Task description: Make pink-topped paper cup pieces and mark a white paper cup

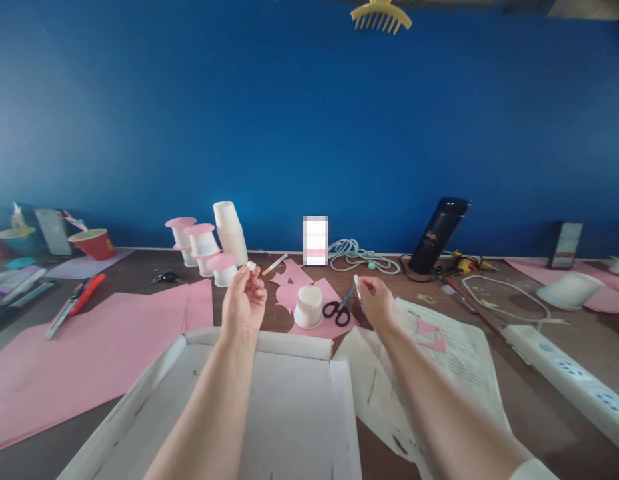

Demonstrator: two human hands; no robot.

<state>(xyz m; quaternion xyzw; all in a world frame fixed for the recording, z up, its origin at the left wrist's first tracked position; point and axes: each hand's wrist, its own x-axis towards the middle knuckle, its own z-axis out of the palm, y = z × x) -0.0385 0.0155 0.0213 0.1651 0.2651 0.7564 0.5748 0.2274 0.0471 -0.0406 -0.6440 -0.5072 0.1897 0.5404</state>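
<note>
My left hand (243, 300) is raised palm up, fingers curled, with a small white piece (251, 265) pinched at its fingertips. Between thumb and fingers, my right hand (377, 301) grips a narrow white strip (356, 280). What either piece is made of is too small to tell. An upturned white paper cup (308, 308) stands between the hands on pink paper scraps (292, 288). Black-handled scissors (338, 311) lie just left of my right hand. Behind my left hand are paper cups topped with pink discs (222, 261) and a tall cup stack (231, 233).
A white box lid (299, 407) lies under my left forearm, printed paper (459, 360) under my right. Pink sheets (114, 333) with a red utility knife (87, 295) spread leftward. A black bottle (437, 233), a coiled cable (359, 257) and a power strip (569, 380) are around.
</note>
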